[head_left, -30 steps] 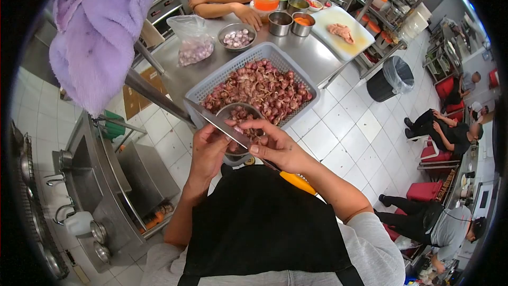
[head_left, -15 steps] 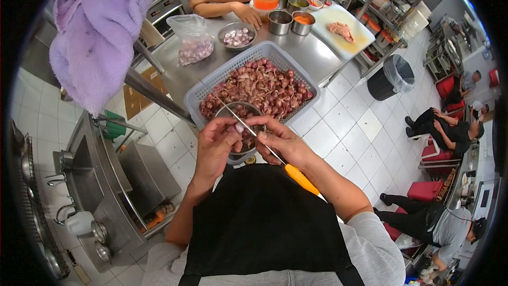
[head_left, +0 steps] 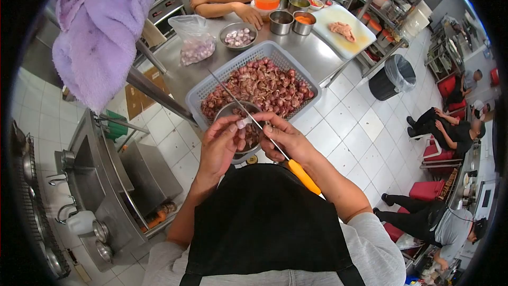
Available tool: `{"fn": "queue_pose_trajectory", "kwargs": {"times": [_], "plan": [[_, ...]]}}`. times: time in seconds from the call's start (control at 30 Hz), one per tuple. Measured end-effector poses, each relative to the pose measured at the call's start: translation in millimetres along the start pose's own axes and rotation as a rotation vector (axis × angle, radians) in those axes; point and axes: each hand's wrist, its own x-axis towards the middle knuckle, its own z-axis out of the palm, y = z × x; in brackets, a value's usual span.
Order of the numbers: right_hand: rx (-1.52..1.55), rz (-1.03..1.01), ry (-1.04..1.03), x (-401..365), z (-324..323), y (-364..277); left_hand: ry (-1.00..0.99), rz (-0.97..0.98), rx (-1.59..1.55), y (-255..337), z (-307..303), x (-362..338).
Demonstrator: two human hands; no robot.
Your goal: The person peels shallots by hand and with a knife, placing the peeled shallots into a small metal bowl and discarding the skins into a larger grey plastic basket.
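Between the thumb and fingers of my left hand (head_left: 219, 140) is a pale, peeled shallot (head_left: 244, 123). My right hand (head_left: 286, 139) is closed around a knife (head_left: 303, 176) with a yellow handle. Its long thin blade passes beside the shallot and points up and left over the basket. Under both hands sits a metal bowl (head_left: 228, 110), partly hidden by them, with shallot skins inside. It rests at the near side of a grey plastic basket (head_left: 197, 97) heaped with red, unpeeled shallots (head_left: 259, 82).
Behind the basket stand a metal bowl of peeled shallots (head_left: 238, 37) and a plastic bag (head_left: 196, 45) of more. A white cutting board (head_left: 346, 34) holds raw meat (head_left: 342, 31). Across the table a person leans on folded arms (head_left: 227, 5). A purple towel (head_left: 100, 37) hangs at left.
The knife blade has swung slightly upward and away from the shallot. My left fingers have opened a little around the shallot, which shows more clearly.
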Motion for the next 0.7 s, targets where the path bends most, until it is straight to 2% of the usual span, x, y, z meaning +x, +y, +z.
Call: {"fn": "queue_pose_trajectory", "kwargs": {"times": [0.07, 0.27, 0.37, 0.6, 0.7], "plan": [[0.007, 0.01, 0.013, -0.1, 2.6, -0.9, 0.013, 0.055, 0.008, -1.6, 3.0, 1.8], [-0.075, 0.012, 0.013, -0.1, 8.5, -3.9, 0.075, 0.029, 0.116, -7.4, -5.1, 2.0], [-0.06, 0.018, 0.047, 0.1, 5.4, -4.6, 0.014, 0.024, 0.042, -6.1, -9.8, 0.5], [-0.004, -0.029, 0.049, 5.4, -5.6, -0.4, 0.03, 0.014, 0.03, -4.9, -18.6, -2.0], [-0.015, -0.027, 0.093, 8.0, -9.4, -1.5, 0.116, -0.017, 0.101, -1.6, -28.3, -2.8]]}}
